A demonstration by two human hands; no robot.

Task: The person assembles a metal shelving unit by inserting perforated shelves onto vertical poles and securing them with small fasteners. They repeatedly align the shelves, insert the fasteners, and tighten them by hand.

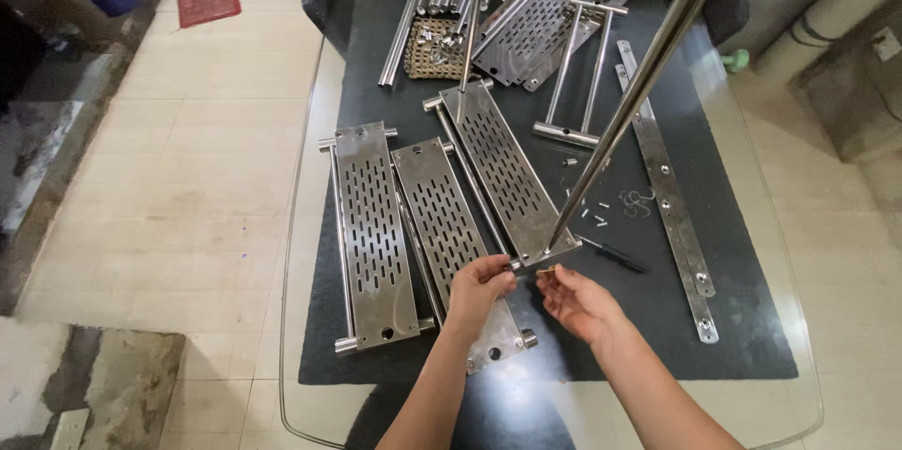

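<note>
Both forearms reach up from the bottom edge toward the near end of a slotted stainless-steel shelf panel (503, 173), which lies tilted across a dark mat on the glass-topped surface (752, 412). Left hand (479, 288) pinches the panel's near corner between thumb and fingers, closed on its edge. Right hand (573, 298) sits just beside that corner, fingers curled around something small and brownish at the fingertips; what it is cannot be told. From the same corner a long polished steel tube (625, 116) rises steeply toward the top right.

Judging by the look of it, the panel is rigid sheet metal, fairly weighty, smooth and slippery, with thin edges that could bite; the rolled side rails and the solid end strip look like the safest places to grip. The tall tube would act as a lever, so holding low near the joint seems wise.

Two more slotted steel panels (376, 225) lie flat to the left, touching side by side. A long flat steel strip with holes (672, 196) lies to the right, with small loose screws (592, 215) and a black-handled screwdriver (615, 256) between.
</note>
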